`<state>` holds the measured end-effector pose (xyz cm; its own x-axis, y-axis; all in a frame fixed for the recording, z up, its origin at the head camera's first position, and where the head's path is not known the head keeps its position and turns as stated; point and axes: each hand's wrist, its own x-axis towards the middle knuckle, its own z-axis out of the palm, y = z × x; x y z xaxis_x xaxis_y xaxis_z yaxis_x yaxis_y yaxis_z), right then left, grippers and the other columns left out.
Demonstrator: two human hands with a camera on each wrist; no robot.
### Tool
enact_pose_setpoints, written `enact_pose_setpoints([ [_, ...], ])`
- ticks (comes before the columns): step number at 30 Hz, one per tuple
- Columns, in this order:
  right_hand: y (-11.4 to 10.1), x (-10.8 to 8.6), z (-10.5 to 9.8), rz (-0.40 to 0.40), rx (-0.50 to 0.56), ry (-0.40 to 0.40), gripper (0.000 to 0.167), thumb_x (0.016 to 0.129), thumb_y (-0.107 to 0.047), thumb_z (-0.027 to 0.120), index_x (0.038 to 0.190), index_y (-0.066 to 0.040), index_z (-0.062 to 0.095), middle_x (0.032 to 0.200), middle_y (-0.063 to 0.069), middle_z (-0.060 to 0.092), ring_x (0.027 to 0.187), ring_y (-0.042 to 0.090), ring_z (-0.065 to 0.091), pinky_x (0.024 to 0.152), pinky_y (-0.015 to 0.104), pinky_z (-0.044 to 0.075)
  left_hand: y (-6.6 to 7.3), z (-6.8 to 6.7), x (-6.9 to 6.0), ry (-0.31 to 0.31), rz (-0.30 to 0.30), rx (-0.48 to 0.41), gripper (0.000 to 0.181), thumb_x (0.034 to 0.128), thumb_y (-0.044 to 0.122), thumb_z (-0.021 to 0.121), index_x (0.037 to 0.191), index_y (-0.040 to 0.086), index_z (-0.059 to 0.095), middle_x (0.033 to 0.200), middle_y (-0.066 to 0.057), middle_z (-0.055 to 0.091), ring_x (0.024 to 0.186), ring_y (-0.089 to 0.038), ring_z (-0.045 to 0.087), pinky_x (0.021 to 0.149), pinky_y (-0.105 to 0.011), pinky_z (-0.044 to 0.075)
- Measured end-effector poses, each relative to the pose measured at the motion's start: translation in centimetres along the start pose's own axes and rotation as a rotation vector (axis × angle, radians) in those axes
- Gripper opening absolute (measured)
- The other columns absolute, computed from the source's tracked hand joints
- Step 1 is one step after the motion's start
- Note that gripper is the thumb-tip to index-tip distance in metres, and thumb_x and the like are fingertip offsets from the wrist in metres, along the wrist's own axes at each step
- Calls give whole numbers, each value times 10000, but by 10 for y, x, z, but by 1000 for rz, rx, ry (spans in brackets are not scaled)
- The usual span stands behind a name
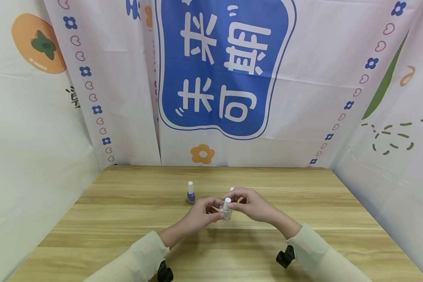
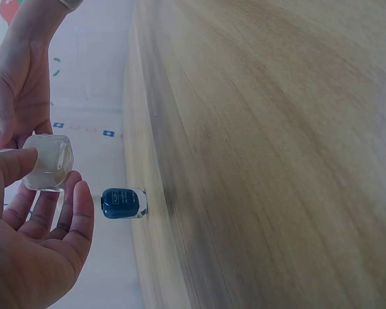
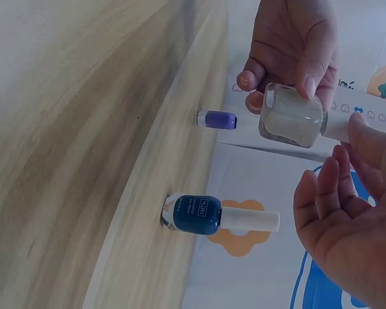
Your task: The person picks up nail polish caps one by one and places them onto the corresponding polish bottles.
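Between the two hands, above the table, is a clear glass nail polish bottle with whitish contents and a white cap. My left hand pinches the glass body between thumb and fingers. The white cap is gripped by my right hand, thumb and finger on it. In the right wrist view a dark blue nail polish bottle stands upright on the table; in the head view the right hand mostly hides it. A purple nail polish bottle with a white cap stands left of the hands.
The wooden table reaches back to a white printed cloth with a blue sign and an orange flower. Similar cloths hang at both sides. A black wrist camera sits below the right sleeve, another below the left.
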<state>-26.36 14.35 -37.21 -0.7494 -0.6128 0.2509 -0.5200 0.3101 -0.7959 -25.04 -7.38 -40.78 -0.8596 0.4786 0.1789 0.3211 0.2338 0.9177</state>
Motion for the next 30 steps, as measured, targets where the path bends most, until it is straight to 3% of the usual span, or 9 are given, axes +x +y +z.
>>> enact_pose_setpoints([
  [10,1,2,6,58,-17,82,68,903,-119,700,951,-87,663,863,0,592,768,168,529,635,258,462,1,0,-1,6,6,-5,242,916,104,680,1141,20,650,1015,-43,657,850,-218,630,678,-269,534],
  [18,4,1,9,61,25,91,194,863,-234,757,864,-117,603,845,15,596,695,207,539,559,233,444,0,2,-1,7,18,2,223,917,117,685,1121,33,654,1015,-43,661,866,-234,634,685,-267,535],
  [25,6,2,9,73,19,92,194,863,-247,758,892,-117,617,853,14,593,729,187,543,591,246,468,2,2,-1,9,7,-2,218,916,112,685,1119,38,657,1011,-38,661,860,-220,631,684,-262,531],
  [30,4,1,3,35,9,53,202,881,-197,740,1024,-73,672,881,22,604,807,195,558,658,274,502,3,1,-2,14,9,-6,222,915,108,685,1112,12,649,1007,-58,655,848,-211,625,682,-282,534],
])
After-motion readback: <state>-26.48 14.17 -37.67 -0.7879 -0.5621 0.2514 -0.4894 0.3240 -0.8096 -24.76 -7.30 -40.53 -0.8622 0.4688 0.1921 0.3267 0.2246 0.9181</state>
